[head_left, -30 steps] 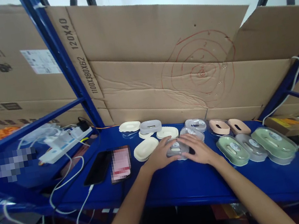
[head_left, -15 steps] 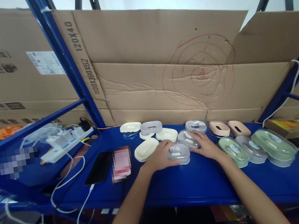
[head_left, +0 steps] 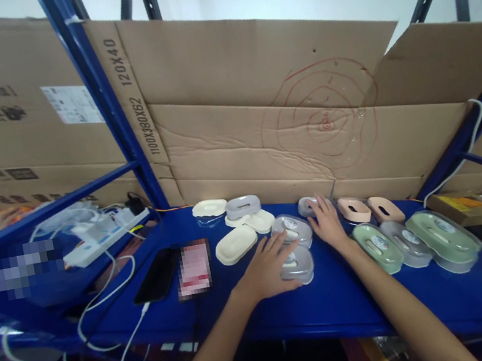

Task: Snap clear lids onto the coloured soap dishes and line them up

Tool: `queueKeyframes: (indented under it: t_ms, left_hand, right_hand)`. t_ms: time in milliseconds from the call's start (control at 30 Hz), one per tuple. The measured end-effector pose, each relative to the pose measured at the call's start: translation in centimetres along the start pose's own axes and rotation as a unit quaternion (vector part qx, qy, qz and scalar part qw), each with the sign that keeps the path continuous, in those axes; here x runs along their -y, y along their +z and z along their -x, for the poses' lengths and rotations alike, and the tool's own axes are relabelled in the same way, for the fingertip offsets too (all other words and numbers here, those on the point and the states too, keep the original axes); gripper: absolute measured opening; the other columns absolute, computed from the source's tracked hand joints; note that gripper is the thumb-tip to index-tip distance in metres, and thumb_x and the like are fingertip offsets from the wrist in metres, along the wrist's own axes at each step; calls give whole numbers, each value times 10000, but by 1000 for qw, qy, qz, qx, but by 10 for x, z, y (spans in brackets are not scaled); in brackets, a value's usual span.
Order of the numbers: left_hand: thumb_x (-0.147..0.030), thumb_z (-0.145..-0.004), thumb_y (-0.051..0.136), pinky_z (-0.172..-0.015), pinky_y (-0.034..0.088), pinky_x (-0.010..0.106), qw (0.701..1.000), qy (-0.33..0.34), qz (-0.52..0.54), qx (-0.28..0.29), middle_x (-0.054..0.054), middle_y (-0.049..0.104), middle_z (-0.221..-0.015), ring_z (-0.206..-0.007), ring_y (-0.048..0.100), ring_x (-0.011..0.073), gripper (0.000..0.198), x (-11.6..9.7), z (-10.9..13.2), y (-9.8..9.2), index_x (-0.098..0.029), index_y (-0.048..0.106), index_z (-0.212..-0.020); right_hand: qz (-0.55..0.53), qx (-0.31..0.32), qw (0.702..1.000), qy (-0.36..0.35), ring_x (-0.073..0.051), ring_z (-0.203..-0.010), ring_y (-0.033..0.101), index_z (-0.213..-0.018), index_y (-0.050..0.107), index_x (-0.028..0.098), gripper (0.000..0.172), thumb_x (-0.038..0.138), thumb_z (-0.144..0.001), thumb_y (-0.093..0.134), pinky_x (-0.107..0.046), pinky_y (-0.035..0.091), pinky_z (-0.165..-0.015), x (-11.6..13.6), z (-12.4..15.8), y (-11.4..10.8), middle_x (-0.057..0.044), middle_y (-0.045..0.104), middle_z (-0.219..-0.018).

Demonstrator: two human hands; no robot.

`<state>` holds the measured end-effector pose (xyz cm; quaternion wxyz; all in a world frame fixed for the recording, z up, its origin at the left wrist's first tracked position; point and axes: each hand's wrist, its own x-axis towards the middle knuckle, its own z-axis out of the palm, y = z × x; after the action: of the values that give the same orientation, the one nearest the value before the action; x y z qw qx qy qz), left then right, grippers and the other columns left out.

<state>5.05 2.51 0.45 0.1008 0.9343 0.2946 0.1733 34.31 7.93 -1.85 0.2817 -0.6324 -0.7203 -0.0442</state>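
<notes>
Head view: two bare hands are working among small oval cases on a blue shelf.

The left hand is lying open with fingers spread, its fingertips resting on the front grey case, which is sitting near the shelf's front edge. The right hand is stretching flat and open, not gripping, its fingertips touching the rear grey case near the cardboard sheet. A middle grey case is lying between the two hands, just behind the front one. A cream tray is lying to the left of the left hand, with a black phone further left. Pink holders and a green case are sitting beside the right forearm.
</notes>
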Motion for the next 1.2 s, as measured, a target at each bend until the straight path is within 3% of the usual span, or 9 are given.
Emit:
queueKeyframes:
  t_ms: [100,200,400,567,767,867,1000,1100,1200]
  left_hand:
    - [-638,-788,828,-1290,243,586,1000,3,-6,-4,130,326,-1734,-1591,322,380,972,3,-2,2,-320,431,-1615]
    - [-629,-788,832,-1287,262,576,1000,1,-8,-13,111,324,-1737,-1580,347,377,953,5,0,5,-336,444,-1607]
    - [-607,-815,817,-1246,332,578,1000,-6,2,-30,120,372,-1714,-1530,420,401,923,6,-6,8,-313,447,-1608]
    - [-581,-830,805,-1198,385,588,998,-54,-15,-34,130,373,-1710,-1504,439,419,897,7,-20,10,-296,448,-1602]
    - [-604,-857,778,-1167,413,604,995,-85,-25,-38,168,367,-1705,-1503,425,436,875,21,-52,21,-258,453,-1592]
    - [-606,-850,787,-1187,375,630,993,-98,-28,-55,200,365,-1692,-1523,388,452,896,28,-82,29,-241,443,-1592]
    - [-606,-799,836,-1245,165,725,989,-105,-34,-98,232,327,-1697,-1555,315,469,989,25,-115,38,-228,405,-1604]
    - [-523,-804,856,-1265,68,721,989,-83,-34,-120,209,312,-1709,-1571,288,440,976,14,-120,43,-257,383,-1616]
    - [-409,-853,813,-1262,142,692,990,-74,-26,-121,177,380,-1680,-1548,333,414,803,8,-113,48,-284,459,-1563]
  right_hand:
    - [54,24,998,9,-412,-1622,177,-1544,519,247,600,274,-953,618,-745,92,-1259,-8,-25,0,-153,310,-1732]
    - [84,58,995,12,-416,-1557,336,-1393,654,260,454,260,-939,651,-751,224,-1216,-13,-41,2,-160,461,-1648]
    - [77,70,994,-18,-329,-1477,468,-1249,751,227,349,184,-972,544,-548,414,-1195,-14,-18,1,-135,624,-1490]
    - [19,12,999,-28,-295,-1342,593,-1173,790,227,349,278,-1025,478,-488,472,-1166,-22,5,-18,-122,686,-1370]
    - [-61,-103,993,2,-315,-1173,665,-1165,767,193,454,478,-1061,428,-506,522,-1083,-21,-1,-42,-163,701,-1242]
    - [-92,-126,988,3,-305,-1160,666,-1138,765,214,456,536,-1050,455,-480,544,-1048,-12,0,-48,-148,705,-1212]
    - [-118,-135,984,1,-290,-1134,672,-1110,759,217,450,557,-1043,471,-445,576,-996,0,3,-51,-143,704,-1191]
    - [-129,-130,983,-3,-285,-1104,677,-1115,748,217,445,550,-1048,459,-433,594,-957,4,3,-54,-144,697,-1175]
    - [-133,-118,984,-7,-293,-1110,666,-1119,730,225,435,549,-1051,448,-455,579,-979,6,4,-60,-143,686,-1169]
